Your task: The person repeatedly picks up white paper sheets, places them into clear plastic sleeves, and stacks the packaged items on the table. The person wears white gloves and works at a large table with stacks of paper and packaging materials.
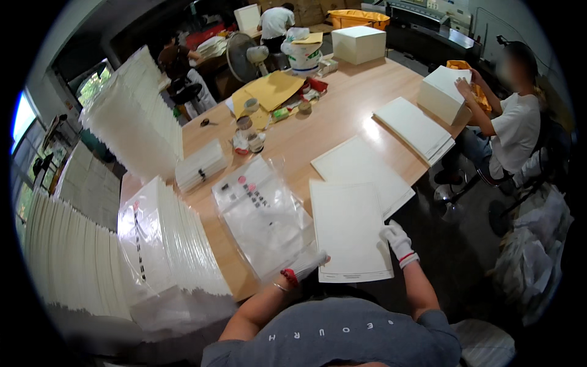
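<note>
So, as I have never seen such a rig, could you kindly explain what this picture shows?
There is no machine: a person works with their own hands, seen from a wide fisheye camera on their head, which looks down and bends straight edges. The gloved right hand grips the right edge of some white paper; the left hand is at its left edge. On the wooden table lie more white sheets, clear plastic packaging and yellow paper. A co-worker sits on the right.
</note>
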